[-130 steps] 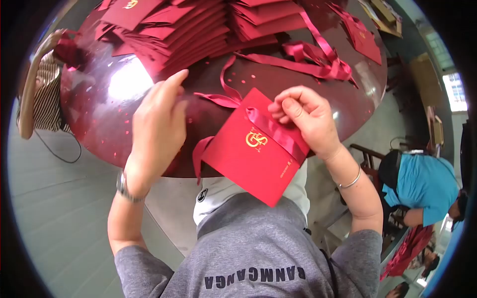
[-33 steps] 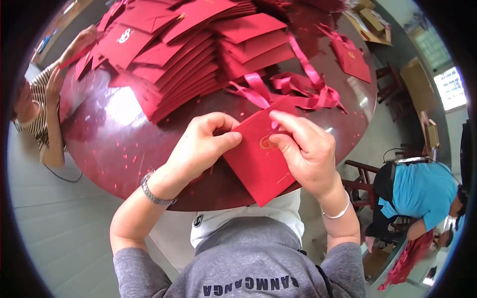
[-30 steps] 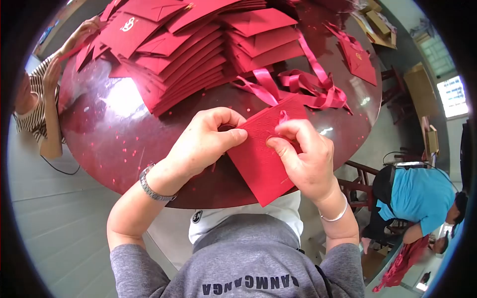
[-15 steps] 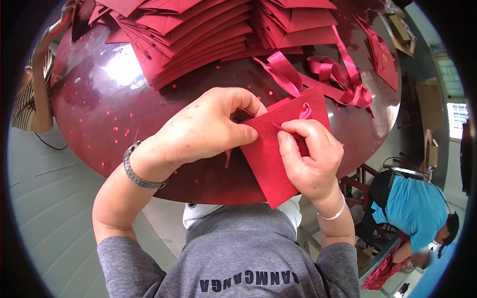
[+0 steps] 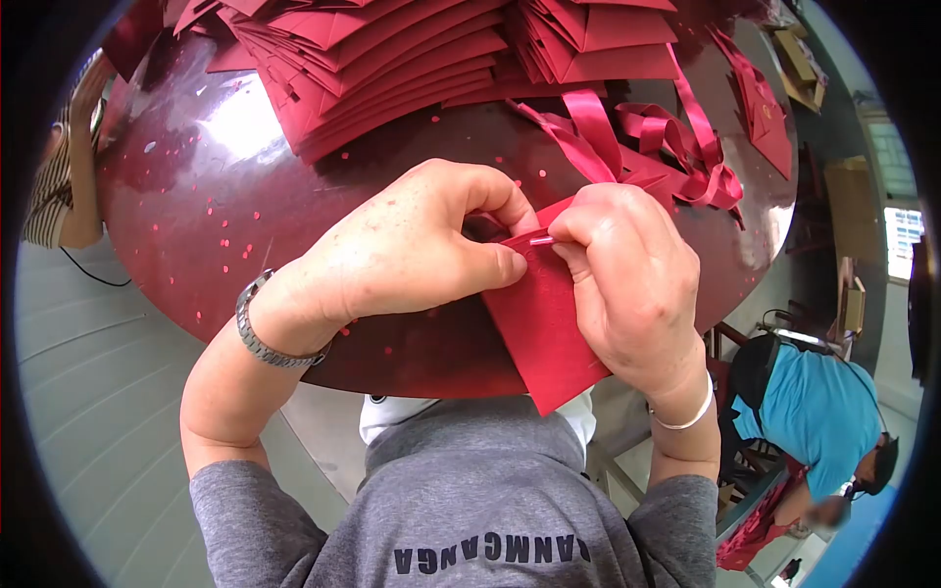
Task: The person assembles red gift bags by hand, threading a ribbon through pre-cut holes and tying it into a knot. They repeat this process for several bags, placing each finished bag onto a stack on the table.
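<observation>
A small red paper gift bag [image 5: 541, 333] with an embossed pattern is held over the table's near edge. My left hand [image 5: 421, 240] pinches its upper left edge between thumb and fingers. Pressed together at the bag's top edge, the fingertips of my right hand [image 5: 632, 279] hold a thin pink ribbon end [image 5: 541, 240] that catches the light. A loop of wide satin ribbon [image 5: 593, 132] rises from behind the bag's top. My right hand covers the bag's right side.
Stacks of flat red bags [image 5: 392, 69] fill the far side of the round, glossy table [image 5: 196, 265]. Loose ribbon [image 5: 676, 142] and a finished-looking bag [image 5: 765, 122] lie at the right. Red paper dots are scattered about. A person in blue [image 5: 818, 407] bends at the right; a striped-clad person [image 5: 59, 196] is left.
My right hand has moved up to the bag's top edge, still pinching the ribbon end. The small ribbon loop on the bag's front is now hidden. My left hand keeps its pinch.
</observation>
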`<state>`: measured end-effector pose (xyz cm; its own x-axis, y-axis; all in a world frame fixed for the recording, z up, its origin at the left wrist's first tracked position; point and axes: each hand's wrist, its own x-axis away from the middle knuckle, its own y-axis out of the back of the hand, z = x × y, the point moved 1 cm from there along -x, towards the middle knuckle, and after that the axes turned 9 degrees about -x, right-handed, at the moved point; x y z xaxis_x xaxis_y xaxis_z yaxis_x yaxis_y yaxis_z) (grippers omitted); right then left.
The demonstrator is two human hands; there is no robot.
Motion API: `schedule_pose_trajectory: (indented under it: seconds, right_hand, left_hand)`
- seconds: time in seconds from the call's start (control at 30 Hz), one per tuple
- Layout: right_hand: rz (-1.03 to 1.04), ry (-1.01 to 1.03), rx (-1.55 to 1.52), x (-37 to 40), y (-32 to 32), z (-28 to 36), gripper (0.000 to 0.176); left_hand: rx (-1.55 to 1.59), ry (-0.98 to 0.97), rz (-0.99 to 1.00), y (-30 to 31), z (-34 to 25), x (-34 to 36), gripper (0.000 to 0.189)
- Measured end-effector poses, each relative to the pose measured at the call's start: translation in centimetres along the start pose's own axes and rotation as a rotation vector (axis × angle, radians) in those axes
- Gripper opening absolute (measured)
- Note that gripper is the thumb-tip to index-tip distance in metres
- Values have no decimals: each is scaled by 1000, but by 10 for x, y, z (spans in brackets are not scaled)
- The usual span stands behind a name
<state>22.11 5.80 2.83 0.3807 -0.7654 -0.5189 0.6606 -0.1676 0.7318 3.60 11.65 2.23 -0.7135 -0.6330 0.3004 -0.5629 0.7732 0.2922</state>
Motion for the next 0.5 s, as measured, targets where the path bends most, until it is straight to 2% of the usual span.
schedule_pose_trajectory:
  seconds: [0.17, 0.27, 0.33, 0.37, 0.43, 0.5]
  right_hand:
    - [-30, 3, 15, -3, 0, -1, 20]
    - [-77, -1, -12, -3, -3, -3, 19]
    - [-170, -18, -73, 0, 1, 1, 18]
    - [-199, -23, -95, 3, 2, 3, 18]
    - [-110, -22, -33, 14, 1, 7, 18]
    - [-93, -53, -58, 17, -5, 7, 18]
  left_hand:
    - [-160, -67, -35, 2, 0, 3, 13]
    - [-22, -100, -116, -4, 6, 3, 11]
    - [141, 42, -105, -5, 7, 2, 11]
    - [145, 43, -109, -4, 7, 2, 11]
    - [279, 130, -52, -2, 6, 2, 11]
    - [331, 116, -69, -3, 7, 1, 11]
